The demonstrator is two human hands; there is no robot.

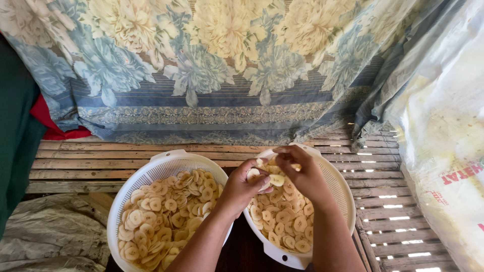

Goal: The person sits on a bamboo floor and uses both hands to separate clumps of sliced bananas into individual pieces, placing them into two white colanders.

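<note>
Both hands (275, 176) pinch banana slices (272, 179) over right colander (339, 184); left colander (151, 174) beside.

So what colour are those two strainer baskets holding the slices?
White, both the left basket and the right basket, seen clearly in the head view.

Soft daylight, brightest on the right, glows through the floor slats (393, 206); wide-angle bending at edges.

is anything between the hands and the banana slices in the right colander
Nothing visible. Both hands are already on them: the left hand and right hand pinch pale banana slices just above the pile in the right colander. The left colander sits off to the side.
</note>
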